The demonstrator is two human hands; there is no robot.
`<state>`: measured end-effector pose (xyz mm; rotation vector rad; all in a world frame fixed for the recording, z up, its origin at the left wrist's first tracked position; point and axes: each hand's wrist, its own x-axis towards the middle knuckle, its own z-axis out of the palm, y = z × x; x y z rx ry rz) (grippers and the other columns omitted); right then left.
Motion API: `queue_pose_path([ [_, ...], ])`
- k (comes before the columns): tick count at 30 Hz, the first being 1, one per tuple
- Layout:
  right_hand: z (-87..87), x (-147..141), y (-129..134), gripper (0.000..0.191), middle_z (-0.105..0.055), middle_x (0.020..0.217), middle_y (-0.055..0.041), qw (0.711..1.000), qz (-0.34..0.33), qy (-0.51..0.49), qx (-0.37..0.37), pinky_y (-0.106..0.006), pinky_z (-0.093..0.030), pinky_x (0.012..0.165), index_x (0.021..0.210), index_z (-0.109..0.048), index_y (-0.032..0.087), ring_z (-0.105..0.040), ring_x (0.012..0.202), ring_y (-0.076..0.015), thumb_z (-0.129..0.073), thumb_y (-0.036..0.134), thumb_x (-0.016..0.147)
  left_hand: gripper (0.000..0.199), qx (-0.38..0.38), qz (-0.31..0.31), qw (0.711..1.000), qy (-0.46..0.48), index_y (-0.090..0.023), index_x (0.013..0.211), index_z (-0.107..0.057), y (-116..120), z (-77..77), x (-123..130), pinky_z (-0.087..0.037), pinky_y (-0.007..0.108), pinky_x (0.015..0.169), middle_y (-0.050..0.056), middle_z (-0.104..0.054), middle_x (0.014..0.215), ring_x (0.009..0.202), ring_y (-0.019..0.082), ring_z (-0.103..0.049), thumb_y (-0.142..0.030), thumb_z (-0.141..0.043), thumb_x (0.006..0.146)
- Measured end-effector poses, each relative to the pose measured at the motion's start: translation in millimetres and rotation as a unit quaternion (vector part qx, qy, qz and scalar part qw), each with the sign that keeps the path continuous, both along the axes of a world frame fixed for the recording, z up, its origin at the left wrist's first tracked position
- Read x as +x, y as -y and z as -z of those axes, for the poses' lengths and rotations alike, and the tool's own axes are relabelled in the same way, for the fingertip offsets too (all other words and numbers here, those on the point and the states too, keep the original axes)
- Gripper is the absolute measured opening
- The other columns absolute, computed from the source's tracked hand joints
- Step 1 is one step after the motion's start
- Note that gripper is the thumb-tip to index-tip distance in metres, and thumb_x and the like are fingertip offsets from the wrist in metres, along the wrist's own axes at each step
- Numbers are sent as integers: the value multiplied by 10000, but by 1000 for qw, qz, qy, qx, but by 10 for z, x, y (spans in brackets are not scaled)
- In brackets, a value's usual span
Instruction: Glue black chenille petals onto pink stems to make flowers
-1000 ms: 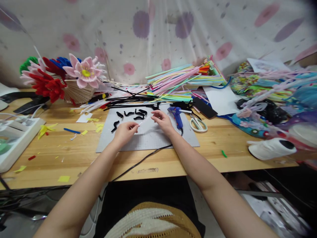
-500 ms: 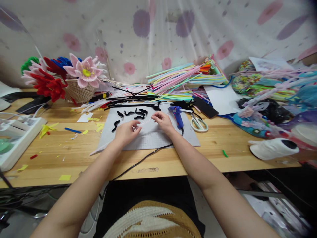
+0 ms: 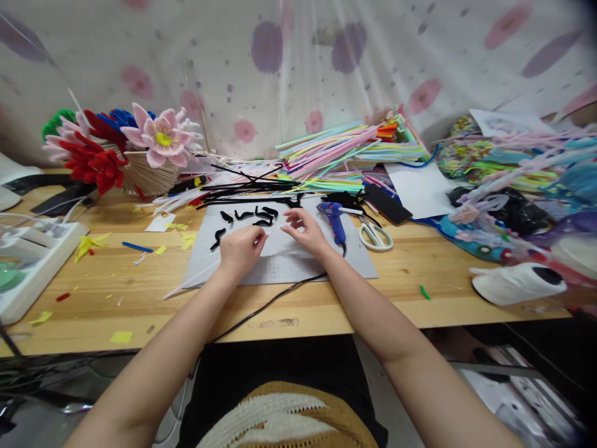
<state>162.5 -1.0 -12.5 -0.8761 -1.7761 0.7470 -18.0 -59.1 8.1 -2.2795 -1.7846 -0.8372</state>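
Observation:
My left hand (image 3: 241,250) is closed in a pinch on a thin whitish pipe cleaner (image 3: 193,276). Its tail runs down to the left past the front of the grey board (image 3: 280,267), and a short thin end sticks out toward my other hand. Just right of that end, my right hand (image 3: 303,231) has its thumb and fingers apart; the thumb is close to the tip, and I cannot tell if they touch. Several bent black pipe cleaner pieces (image 3: 245,215) lie on the board beyond my hands. To the right rests a blue glue gun (image 3: 334,223).
Scissors (image 3: 375,236) and a dark phone (image 3: 388,204) lie right of the board. Behind are bundles of coloured pipe cleaners (image 3: 336,146). Fuzzy flowers (image 3: 161,137) stand at left, a power strip (image 3: 41,267) nearer. A black cord (image 3: 270,303) crosses the front; a white thread spool (image 3: 517,283) lies right.
My right thumb and fingers have spread apart from their pinch on the thin end. My left hand has turned slightly, its fingers curled tighter, and the pipe cleaner's tail has shifted a little leftward.

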Motion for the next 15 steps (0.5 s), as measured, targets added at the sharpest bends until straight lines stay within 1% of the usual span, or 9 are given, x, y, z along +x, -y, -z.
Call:
queue_pose_path([
  [1, -9, 17, 11, 259, -537, 896, -39, 999, -1, 31, 30, -273, -441, 680, 960, -569, 211, -514, 777, -138, -621, 312, 727, 221, 5, 3, 1000, -4, -211, 761, -623, 1, 4, -10, -314, 262, 578, 17, -652, 727, 675, 141, -569, -324, -447, 832],
  [3, -25, 41, 30, 233, -533, 938, -60, 991, 1, 100, 92, -299, -442, 717, 956, -584, 213, -503, 835, -161, -616, 295, 740, 222, 12, 10, 1000, -13, -209, 752, -623, 2, 14, -25, -317, 264, 583, 22, -649, 716, 681, 146, -570, -317, -445, 831],
  [6, -43, 42, 53, 153, -538, 961, -75, 968, 23, 187, 167, -337, -419, 777, 913, -607, 217, -478, 906, -193, -585, 262, 769, 223, 14, 14, 999, -31, -210, 750, -626, 3, 23, -36, -320, 270, 583, 31, -649, 708, 689, 155, -573, -315, -444, 828],
  [8, -54, 22, 65, 110, -546, 945, -76, 953, 33, 223, 204, -339, -405, 784, 875, -614, 212, -470, 899, -196, -557, 247, 788, 226, 17, 14, 999, -44, -211, 747, -623, 4, 23, -37, -321, 273, 579, 32, -650, 710, 687, 157, -575, -314, -440, 829],
  [11, -66, -13, 74, 107, -553, 909, -75, 939, 41, 247, 237, -327, -394, 773, 813, -616, 204, -462, 882, -195, -518, 245, 816, 223, 16, 13, 998, -61, -209, 735, -620, 6, 19, -38, -317, 277, 569, 34, -654, 712, 685, 160, -580, -308, -442, 826],
  [15, -65, -37, 63, 123, -561, 888, -75, 937, 37, 256, 233, -332, -384, 780, 781, -609, 200, -453, 889, -200, -503, 243, 826, 219, 8, 13, 997, -72, -209, 742, -626, 4, 15, -43, -316, 276, 563, 41, -660, 727, 696, 165, -584, -297, -442, 823],
])
